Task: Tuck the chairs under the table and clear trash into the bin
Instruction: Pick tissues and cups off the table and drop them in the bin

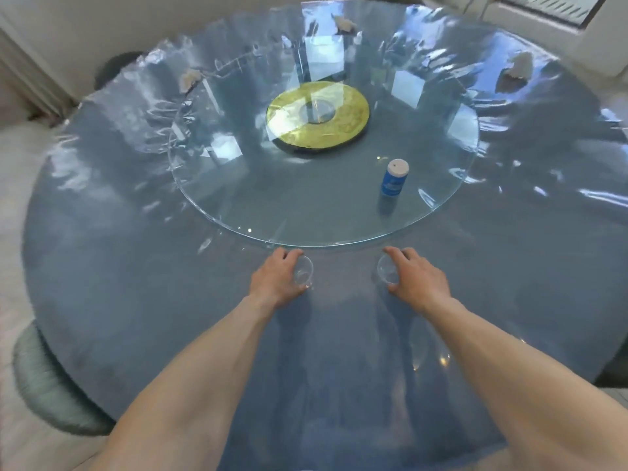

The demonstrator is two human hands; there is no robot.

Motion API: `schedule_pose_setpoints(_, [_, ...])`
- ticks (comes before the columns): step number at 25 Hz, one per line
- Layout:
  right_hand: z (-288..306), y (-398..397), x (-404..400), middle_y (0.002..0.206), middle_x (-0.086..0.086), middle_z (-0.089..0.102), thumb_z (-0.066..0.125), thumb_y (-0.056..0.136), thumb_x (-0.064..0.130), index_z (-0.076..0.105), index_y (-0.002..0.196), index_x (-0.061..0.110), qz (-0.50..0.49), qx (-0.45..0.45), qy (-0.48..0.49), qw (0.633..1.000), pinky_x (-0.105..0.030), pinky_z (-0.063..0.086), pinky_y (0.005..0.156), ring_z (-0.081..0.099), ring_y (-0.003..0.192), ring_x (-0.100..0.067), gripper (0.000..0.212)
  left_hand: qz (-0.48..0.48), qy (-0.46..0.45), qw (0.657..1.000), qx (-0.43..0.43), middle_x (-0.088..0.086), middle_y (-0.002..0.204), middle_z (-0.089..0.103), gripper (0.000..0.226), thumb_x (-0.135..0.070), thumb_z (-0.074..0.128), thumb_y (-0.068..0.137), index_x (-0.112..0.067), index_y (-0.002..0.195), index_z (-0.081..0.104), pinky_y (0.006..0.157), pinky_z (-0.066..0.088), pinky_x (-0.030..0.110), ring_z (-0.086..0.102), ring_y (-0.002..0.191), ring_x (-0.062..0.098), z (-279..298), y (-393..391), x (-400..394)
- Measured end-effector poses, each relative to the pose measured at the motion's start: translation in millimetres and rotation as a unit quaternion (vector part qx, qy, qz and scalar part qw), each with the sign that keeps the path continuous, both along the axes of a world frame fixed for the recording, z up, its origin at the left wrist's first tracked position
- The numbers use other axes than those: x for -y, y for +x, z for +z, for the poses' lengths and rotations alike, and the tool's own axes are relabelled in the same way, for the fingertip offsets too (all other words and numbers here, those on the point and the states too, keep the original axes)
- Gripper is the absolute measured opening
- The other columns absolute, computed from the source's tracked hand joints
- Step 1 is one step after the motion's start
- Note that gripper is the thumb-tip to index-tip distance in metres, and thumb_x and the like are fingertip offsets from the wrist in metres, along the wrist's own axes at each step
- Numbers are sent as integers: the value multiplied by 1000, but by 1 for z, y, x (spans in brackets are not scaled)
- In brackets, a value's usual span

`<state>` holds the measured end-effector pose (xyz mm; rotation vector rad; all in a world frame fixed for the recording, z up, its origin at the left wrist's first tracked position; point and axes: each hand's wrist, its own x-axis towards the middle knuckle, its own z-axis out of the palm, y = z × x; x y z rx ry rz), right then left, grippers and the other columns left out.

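Left hand [277, 278] gripping cup [303, 271], right hand [419, 278] likewise

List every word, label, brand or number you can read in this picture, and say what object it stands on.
None can be read.
Small blue bottle with a white cap on the glass turntable: its label bears a pale mark, too blurred to read.
Nothing else shows any writing.

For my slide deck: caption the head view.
Both hands, left and right, grip clear cups on a round table.
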<state>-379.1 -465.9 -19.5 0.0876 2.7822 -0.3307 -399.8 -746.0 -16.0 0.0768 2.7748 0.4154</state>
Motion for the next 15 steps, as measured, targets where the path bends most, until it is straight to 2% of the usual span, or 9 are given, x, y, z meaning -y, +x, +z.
schedule_pose_setpoints(4, [9, 3, 20, 138, 5, 47, 67, 78, 37, 34, 140, 30, 14, 12, -20, 1000, -37, 47, 89, 51, 123, -22, 69, 45, 8, 999, 7, -3, 133, 44, 67, -49, 66, 81, -36, 141, 38, 88, 50, 37, 53, 117, 22, 11, 26, 17])
schedule_pose_setpoints(7, [20, 6, 62, 137, 7, 46, 68, 76, 40, 38, 138, 32, 75, 18, -31, 997, -35, 47, 89, 50, 124, -19, 70, 98, 21, 995, 8, -4, 132, 41, 68, -48, 65, 82, -36, 142, 36, 84, 47, 33, 55, 114, 22, 21, 55, 53])
schedule_pose_setpoints(12, [36, 27, 173, 132, 6, 45, 67, 75, 41, 40, 140, 36, 184, 7, -58, 981, -33, 47, 89, 51, 122, -19, 71, 200, 48, 979, -9, -2, 129, 42, 70, -44, 69, 78, -34, 141, 39, 88, 49, 34, 58, 111, 26, 39, 125, 143])
schedule_pose_setpoints(15, [49, 62, 276, 132, 5, 44, 68, 75, 42, 38, 141, 36, 276, -2, -61, 959, -34, 47, 88, 54, 119, -22, 73, 284, 72, 955, -44, 2, 130, 42, 71, -41, 71, 78, -29, 141, 40, 93, 47, 34, 58, 113, 29, 49, 198, 231])
